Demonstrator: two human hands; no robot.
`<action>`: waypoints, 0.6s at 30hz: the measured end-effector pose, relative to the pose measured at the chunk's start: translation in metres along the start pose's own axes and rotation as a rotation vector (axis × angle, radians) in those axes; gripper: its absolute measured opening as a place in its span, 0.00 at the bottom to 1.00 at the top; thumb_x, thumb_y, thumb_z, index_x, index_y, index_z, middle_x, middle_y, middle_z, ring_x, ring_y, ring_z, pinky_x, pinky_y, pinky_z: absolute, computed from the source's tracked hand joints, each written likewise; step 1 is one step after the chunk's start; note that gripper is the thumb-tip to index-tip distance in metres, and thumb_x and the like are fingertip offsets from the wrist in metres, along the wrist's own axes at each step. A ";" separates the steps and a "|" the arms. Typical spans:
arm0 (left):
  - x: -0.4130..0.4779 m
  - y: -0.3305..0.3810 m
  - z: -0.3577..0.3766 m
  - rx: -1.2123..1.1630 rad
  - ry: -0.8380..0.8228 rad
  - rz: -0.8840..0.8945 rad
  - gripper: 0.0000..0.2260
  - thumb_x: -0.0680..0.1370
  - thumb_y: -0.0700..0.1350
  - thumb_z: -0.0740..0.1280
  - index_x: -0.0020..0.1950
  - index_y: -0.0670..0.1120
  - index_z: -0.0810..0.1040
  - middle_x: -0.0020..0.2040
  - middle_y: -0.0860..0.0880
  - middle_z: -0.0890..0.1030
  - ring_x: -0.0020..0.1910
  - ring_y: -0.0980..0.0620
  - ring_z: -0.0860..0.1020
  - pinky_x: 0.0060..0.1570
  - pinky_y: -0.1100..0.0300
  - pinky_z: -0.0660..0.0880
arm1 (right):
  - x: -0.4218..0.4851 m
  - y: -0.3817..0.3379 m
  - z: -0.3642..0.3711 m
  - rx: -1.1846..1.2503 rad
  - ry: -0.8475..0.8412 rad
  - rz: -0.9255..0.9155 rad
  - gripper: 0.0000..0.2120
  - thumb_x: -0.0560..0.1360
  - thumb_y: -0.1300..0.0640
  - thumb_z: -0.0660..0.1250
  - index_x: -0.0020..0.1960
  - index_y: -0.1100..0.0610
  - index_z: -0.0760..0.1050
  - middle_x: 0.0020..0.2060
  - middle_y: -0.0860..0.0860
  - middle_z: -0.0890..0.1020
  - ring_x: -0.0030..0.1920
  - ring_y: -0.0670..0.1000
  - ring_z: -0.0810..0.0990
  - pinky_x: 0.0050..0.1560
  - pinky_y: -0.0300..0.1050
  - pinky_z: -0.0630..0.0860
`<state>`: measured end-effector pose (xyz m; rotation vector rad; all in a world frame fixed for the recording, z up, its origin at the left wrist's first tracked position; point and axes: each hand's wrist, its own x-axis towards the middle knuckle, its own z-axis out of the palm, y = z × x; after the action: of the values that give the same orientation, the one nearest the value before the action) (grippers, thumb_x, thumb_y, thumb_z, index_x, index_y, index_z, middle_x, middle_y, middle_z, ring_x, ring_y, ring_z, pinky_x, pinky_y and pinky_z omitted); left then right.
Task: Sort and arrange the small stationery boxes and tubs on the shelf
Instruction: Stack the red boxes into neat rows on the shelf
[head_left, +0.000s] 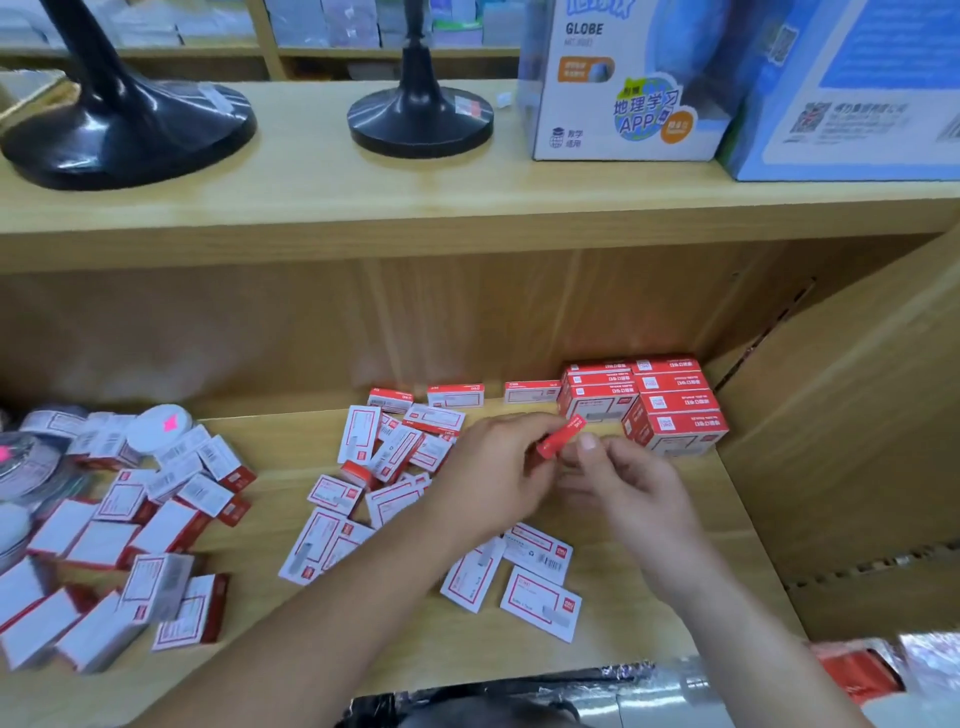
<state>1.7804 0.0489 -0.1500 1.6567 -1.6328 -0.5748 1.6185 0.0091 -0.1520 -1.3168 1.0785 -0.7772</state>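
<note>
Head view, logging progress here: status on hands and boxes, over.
Left hand and right hand both pinch one small red box. Neat stack at back right. Loose boxes scattered on shelf; path to stack open.

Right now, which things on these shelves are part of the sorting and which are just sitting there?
Job: small red box held by left hand and right hand; neat red stack; loose boxes; left box pile; round tub.
Lying about: large black base; small black base; globe carton; blue carton.

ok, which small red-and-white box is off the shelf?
The red-sided box pinched between the left hand and right hand, before the stacked boxes; every other lies on the shelf.
</note>
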 end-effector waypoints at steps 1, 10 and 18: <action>-0.002 -0.001 -0.004 -0.079 0.030 -0.052 0.14 0.76 0.40 0.71 0.59 0.53 0.83 0.49 0.56 0.85 0.44 0.60 0.82 0.45 0.62 0.78 | 0.000 -0.002 0.001 0.039 0.014 0.019 0.09 0.82 0.55 0.64 0.50 0.57 0.81 0.43 0.54 0.87 0.43 0.54 0.87 0.47 0.50 0.82; -0.017 -0.011 -0.026 -0.586 0.087 -0.383 0.14 0.77 0.38 0.74 0.61 0.49 0.82 0.51 0.52 0.85 0.47 0.55 0.85 0.46 0.62 0.82 | 0.002 -0.002 0.005 0.098 -0.017 0.020 0.09 0.80 0.66 0.66 0.57 0.60 0.80 0.46 0.55 0.87 0.42 0.58 0.87 0.44 0.48 0.84; -0.013 -0.025 -0.031 -0.273 -0.014 -0.206 0.20 0.76 0.43 0.76 0.68 0.53 0.80 0.55 0.57 0.81 0.49 0.58 0.80 0.43 0.67 0.73 | 0.008 -0.010 0.011 -0.152 -0.074 -0.173 0.12 0.79 0.66 0.66 0.52 0.50 0.82 0.43 0.45 0.86 0.41 0.44 0.82 0.42 0.39 0.80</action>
<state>1.8186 0.0657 -0.1513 1.6260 -1.3336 -0.8731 1.6331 0.0046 -0.1440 -1.5717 0.9889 -0.7797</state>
